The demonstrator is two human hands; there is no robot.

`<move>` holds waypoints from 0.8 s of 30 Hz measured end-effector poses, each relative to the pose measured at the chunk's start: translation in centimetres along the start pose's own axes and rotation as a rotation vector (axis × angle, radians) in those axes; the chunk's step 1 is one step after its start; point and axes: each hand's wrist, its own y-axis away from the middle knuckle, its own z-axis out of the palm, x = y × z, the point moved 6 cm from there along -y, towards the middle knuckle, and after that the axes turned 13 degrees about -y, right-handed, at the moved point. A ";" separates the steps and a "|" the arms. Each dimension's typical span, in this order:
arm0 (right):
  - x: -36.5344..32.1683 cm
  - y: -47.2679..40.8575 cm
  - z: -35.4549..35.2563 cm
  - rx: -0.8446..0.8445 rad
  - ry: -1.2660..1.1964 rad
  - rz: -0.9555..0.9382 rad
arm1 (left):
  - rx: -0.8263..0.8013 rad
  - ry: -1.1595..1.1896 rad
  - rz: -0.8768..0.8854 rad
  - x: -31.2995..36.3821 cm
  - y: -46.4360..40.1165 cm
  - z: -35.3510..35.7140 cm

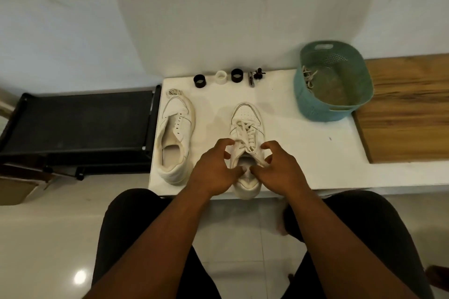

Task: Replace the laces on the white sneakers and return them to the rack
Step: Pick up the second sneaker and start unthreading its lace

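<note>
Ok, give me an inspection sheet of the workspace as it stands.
Surface: white table, wooden section at right.
Job's things: laced sneaker in front; unlaced sneaker at left, bundled lace by its toe; laces in teal basket.
Clutter: three small rings, small dark tool at the back edge.
Grippers: left hand and right hand grip the laced sneaker's collar.
Cables: nothing seen.
Surroundings: black rack left, tiled floor.

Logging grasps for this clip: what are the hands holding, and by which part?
Both hands, left and right, grip the laced sneaker at its collar, one on each side of the opening, near the top lace ends.
</note>
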 end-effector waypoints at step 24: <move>-5.6 -2.9 -5.6 0.094 -0.332 -0.548 | 0.209 -0.084 0.048 1.2 -2.4 -1.7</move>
